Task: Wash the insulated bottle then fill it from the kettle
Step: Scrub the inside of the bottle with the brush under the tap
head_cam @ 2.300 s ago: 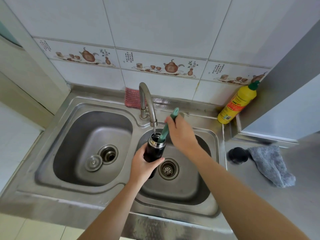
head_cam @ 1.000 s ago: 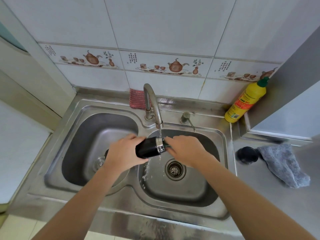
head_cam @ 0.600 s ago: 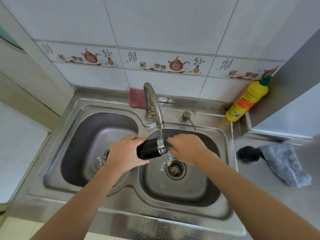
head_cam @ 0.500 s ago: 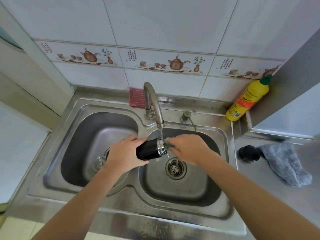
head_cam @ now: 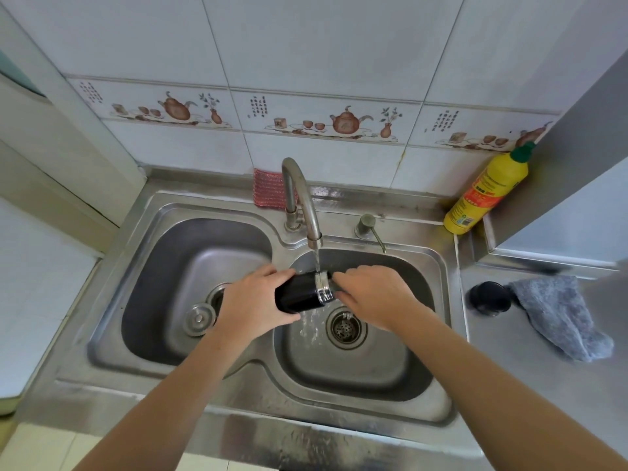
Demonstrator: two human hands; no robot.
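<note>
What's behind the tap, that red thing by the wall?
Behind the tap a red scrubbing pad leans against the tiled wall on the sink's back ledge. The tap's neck covers its right edge, so that part can't be seen.

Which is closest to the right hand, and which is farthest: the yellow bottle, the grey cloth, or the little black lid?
From the right hand:
1. Black lid, on the counter to its right.
2. Grey cloth, just past the lid.
3. Yellow bottle, in the back corner.
</note>
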